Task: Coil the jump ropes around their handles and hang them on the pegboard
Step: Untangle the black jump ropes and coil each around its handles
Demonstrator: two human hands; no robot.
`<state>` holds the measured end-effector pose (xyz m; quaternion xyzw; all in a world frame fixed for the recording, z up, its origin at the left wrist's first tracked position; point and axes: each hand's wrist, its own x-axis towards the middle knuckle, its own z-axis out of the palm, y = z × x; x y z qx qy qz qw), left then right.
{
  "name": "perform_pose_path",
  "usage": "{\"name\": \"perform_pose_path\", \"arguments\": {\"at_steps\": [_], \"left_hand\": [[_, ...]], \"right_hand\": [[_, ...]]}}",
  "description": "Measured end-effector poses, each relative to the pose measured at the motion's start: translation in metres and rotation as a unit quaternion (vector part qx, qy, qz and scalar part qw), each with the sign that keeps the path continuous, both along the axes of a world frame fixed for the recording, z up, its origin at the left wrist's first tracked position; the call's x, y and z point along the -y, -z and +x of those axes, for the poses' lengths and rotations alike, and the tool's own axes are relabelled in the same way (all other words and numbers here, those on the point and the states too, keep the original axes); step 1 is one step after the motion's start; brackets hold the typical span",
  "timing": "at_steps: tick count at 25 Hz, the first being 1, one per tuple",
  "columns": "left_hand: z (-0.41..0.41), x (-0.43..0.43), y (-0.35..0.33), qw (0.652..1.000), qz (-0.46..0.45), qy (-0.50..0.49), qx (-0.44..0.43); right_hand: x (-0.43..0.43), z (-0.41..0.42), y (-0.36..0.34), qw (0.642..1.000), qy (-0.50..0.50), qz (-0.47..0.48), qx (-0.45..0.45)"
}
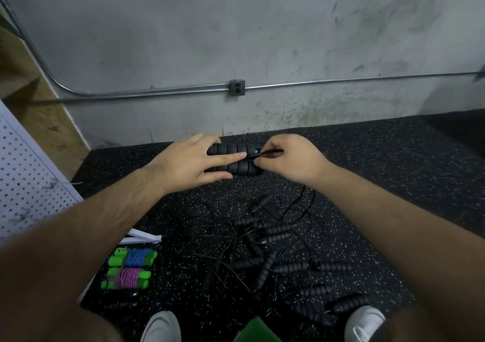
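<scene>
1. Nearest: forearms (pixel 78 236) reaching out, white shoes (pixel 162 326) at the bottom edge.
2. Left hand (pixel 194 162) grips two black handles (pixel 233 159) held side by side, fingers laid over the top, thumb underneath.
3. Right hand (pixel 291 158) pinches the cord (pixel 265 153) at the handles' right end. The rest of the cord trails down from that hand to the floor (pixel 393 184).
4. No turns visible on the handles, so I'd say this wrap is only starting.
5. Below the right hand, toward the shoes: pile (pixel 275 250) of black ropes, loose and tangled. Most of the work is there.
6. Below-left of the left hand: two green bundles (pixel 128 271), already coiled but lying on the floor, not hung. A dark one sits next to them; I can't tell if it's coiled.
7. Far left of the left hand: pegboard (pixel 29 173), with nothing hanging on the visible part.
8. Estimate: early. Coiling barely begun, hanging not started.
</scene>
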<state>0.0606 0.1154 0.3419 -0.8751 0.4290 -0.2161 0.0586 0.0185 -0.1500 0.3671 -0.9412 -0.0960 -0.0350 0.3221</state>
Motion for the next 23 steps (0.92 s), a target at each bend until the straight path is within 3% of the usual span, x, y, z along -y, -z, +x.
{"name": "perform_pose_path", "arguments": {"at_steps": [3, 6, 9, 13, 16, 19, 23], "left_hand": [[-0.001, 0.006, 0.005, 0.998, -0.016, -0.036, -0.039], [0.002, 0.006, 0.007, 0.991, -0.054, -0.085, -0.092], [0.004, 0.005, 0.009, 0.993, -0.057, -0.07, -0.082], [0.002, 0.008, 0.01, 0.993, -0.061, -0.042, -0.094], [-0.006, 0.012, 0.009, 0.987, -0.09, 0.0, -0.133], [-0.02, 0.02, 0.009, 0.977, -0.114, 0.052, -0.172], [-0.038, 0.029, 0.004, 0.968, -0.181, 0.085, -0.152]], "right_hand": [[-0.005, -0.005, -0.001, 0.991, -0.011, -0.114, 0.073], [-0.004, -0.009, -0.01, 0.982, -0.065, -0.152, 0.091], [0.002, -0.011, -0.021, 0.971, -0.08, -0.209, 0.086], [0.007, -0.009, -0.025, 0.948, -0.093, -0.258, 0.164], [0.013, -0.006, -0.027, 0.962, -0.098, -0.2, 0.156], [0.024, -0.001, -0.028, 0.994, -0.078, -0.041, 0.057], [0.033, 0.002, -0.009, 0.984, -0.054, 0.158, -0.062]]}}
